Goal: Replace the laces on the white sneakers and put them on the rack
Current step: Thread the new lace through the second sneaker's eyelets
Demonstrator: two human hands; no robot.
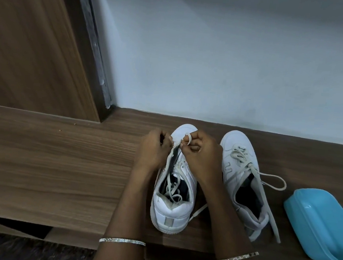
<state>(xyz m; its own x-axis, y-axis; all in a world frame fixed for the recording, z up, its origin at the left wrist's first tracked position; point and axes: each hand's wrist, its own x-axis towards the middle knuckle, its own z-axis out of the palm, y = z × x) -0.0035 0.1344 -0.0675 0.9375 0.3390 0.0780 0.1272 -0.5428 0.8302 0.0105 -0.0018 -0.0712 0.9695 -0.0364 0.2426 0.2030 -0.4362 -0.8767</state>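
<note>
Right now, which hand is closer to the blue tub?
Right. The right hand grips the lace left of the blue tub; the left hand, holding the sneaker, sits farther left.

The left sneaker [172, 214] is white, with a grey strip on its heel and a dark lining; its lace [188, 137] is off-white. The right sneaker [233, 142], at 3 o'clock from it, is white with a grey lining and cream laces [238, 155]. The desk [60, 172] is brown woodgrain. At 4 o'clock, the plastic tub [323, 224] is sky blue. The wall [213, 61] is pale blue-white. The bangles [122, 241] are silver.
</note>
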